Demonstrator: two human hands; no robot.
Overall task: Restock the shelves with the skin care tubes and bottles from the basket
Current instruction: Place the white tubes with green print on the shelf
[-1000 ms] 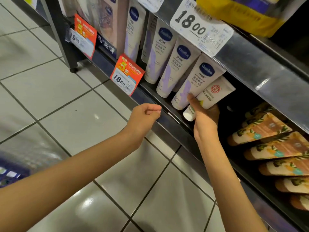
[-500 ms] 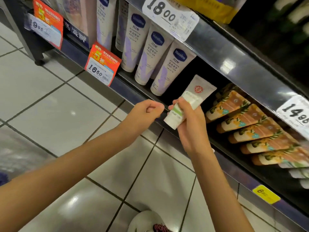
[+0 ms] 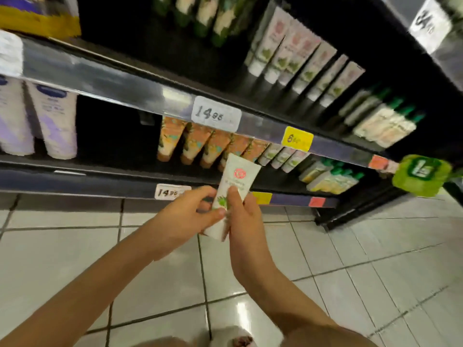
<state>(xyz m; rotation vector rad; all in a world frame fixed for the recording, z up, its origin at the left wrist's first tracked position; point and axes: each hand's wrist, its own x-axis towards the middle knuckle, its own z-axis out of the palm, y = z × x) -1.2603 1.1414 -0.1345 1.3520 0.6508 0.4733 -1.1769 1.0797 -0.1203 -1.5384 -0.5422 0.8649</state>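
We see both hands meeting on one tube (image 3: 238, 176), white with a red round mark and green leaves. The left hand (image 3: 185, 216) curls round its lower half from the left, with the thumb laid across the front. The right hand (image 3: 241, 216) grips it from the right, thumb pointing up along the label. The tube leans, its flat end up and to the right above the fingers and its cap end down between the palms, mostly covered. We see it held in the air in front of the shelf (image 3: 100, 181), not resting on it.

Just beyond the hands, behind the tube's top, stands a row of orange tubes (image 3: 198, 144). To their right come pale tubes (image 3: 283, 156), then green-capped bottles (image 3: 330, 176). Well to the left of the left hand stand purple tubes (image 3: 57, 121). A price tag (image 3: 170, 191) sits on the shelf edge just left of the left fingers. Below both hands lies the floor (image 3: 75, 246), and far right of the right hand hangs a green sign (image 3: 423, 174).
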